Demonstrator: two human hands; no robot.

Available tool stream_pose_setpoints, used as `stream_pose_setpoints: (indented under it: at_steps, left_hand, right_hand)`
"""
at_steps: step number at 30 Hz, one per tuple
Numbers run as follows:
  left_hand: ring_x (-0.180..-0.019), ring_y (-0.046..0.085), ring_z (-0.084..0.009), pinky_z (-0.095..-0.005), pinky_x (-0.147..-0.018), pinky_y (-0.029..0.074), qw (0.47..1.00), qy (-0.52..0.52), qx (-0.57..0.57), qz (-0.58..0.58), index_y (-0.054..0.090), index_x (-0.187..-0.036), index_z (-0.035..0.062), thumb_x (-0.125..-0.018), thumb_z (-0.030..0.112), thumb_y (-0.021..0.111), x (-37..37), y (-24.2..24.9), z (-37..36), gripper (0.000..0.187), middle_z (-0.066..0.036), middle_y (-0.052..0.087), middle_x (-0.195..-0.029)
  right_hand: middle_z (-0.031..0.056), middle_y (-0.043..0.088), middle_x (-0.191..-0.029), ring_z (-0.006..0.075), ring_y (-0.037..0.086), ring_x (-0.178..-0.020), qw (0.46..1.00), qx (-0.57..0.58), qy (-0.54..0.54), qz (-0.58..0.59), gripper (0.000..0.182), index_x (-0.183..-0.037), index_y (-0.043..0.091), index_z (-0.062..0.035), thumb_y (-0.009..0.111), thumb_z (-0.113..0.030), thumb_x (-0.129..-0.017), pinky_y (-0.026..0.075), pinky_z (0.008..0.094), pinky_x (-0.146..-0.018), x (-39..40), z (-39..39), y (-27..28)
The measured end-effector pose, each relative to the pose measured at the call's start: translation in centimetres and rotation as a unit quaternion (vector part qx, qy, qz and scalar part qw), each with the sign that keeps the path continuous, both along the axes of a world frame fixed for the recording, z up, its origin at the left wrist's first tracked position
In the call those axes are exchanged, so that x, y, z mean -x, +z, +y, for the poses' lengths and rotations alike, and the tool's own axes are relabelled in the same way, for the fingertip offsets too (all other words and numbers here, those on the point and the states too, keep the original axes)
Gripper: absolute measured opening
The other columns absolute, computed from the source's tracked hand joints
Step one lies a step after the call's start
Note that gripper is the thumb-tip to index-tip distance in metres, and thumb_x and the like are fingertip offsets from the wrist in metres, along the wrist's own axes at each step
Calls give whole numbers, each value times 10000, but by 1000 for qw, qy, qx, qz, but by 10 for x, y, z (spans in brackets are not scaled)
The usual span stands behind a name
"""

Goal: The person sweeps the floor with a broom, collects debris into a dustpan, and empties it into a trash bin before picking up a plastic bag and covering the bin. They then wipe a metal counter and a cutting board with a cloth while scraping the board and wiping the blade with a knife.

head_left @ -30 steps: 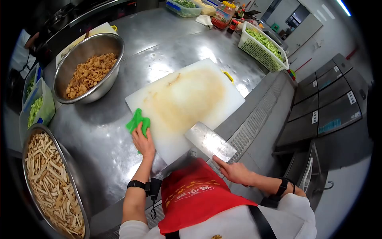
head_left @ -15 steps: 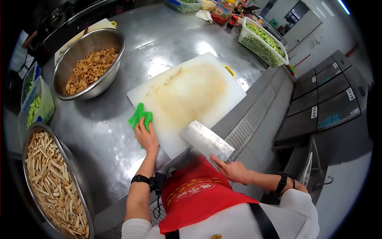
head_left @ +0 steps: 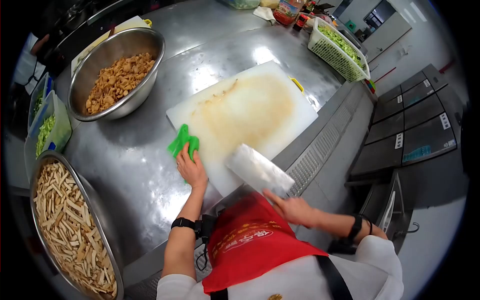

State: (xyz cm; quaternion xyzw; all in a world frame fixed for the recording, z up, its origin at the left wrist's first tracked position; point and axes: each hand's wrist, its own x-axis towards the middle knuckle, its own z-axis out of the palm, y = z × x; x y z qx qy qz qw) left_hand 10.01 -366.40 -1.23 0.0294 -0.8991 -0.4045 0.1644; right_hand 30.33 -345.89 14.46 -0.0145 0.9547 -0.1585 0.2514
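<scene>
My left hand (head_left: 192, 167) has its fingers on a crumpled green cloth (head_left: 184, 145) at the left edge of a white cutting board (head_left: 245, 107). The board has a yellowish stain across its middle and a yellow handle at its far right corner. In my right hand (head_left: 292, 207) is a cleaver (head_left: 260, 170), its broad blade pointing up and left over the board's near corner. My right index finger stretches along the blade's base; the cleaver's handle is hidden in the palm.
A steel bowl of brown chunks (head_left: 120, 82) stands at the back left, and a bowl of pale strips (head_left: 70, 225) at the near left. Tubs of chopped greens (head_left: 47, 130) are at the far left. A white basket of greens (head_left: 340, 52) stands at the back right.
The view has shifted slightly, so the board and bowls sit a little higher and further right. The cleaver has tilted slightly. Both hands keep their holds.
</scene>
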Motion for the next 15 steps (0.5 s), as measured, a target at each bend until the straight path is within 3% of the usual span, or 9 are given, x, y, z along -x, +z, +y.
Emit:
stream_pose_setpoints:
  at_steps: [4, 7, 8, 11, 12, 15]
  left_hand:
    - [-1052, 489, -329, -429, -878, 370, 999, -6, -42, 26, 493, -1228, 84, -904, 201, 465, -1, -1, 0, 346, -144, 530, -1133]
    - [-1057, 486, -339, -431, -897, 363, 995, -7, -98, 32, 484, -1227, 51, -908, 169, 439, -2, 2, -4, 343, -163, 536, -1136]
    - [-1059, 485, -342, -432, -905, 360, 991, -3, -127, 34, 480, -1227, 42, -909, 158, 431, 0, 2, -3, 342, -168, 537, -1136]
    - [-1062, 482, -347, -429, -917, 357, 987, -2, -159, 36, 474, -1227, 29, -905, 130, 416, -1, 1, -4, 342, -176, 538, -1133]
    - [-1062, 482, -347, -427, -917, 358, 988, 0, -151, 38, 475, -1226, 29, -903, 126, 419, -1, 0, -4, 342, -176, 538, -1133]
    - [-1062, 483, -345, -422, -915, 361, 991, -7, -123, 49, 479, -1222, 30, -895, 119, 429, 0, 0, -4, 342, -174, 540, -1135]
  right_hand:
    - [262, 605, -765, 448, 579, -630, 992, 73, -44, 89, 508, -1389, 265, -196, 419, -249, -908, 475, 514, -584, 133, -22, -43]
    - [265, 602, -765, 457, 573, -640, 993, 54, -42, 92, 492, -1378, 276, -175, 409, -242, -909, 461, 513, -588, 157, -34, -38]
    - [246, 595, -687, 442, 575, -600, 991, 90, -23, 100, 514, -1390, 262, -179, 420, -242, -905, 470, 509, -561, 130, -27, -39]
    - [203, 566, -566, 385, 563, -473, 999, -7, 18, -28, 619, -1431, 185, -220, 472, -235, -884, 466, 490, -460, 33, -19, 0]
    - [191, 560, -550, 383, 564, -468, 999, -6, 28, -18, 622, -1434, 181, -214, 474, -241, -886, 472, 479, -458, 6, -13, 0]
    - [199, 565, -561, 388, 566, -480, 999, -13, 31, -9, 615, -1433, 186, -216, 469, -235, -887, 476, 490, -478, 27, -9, -9]
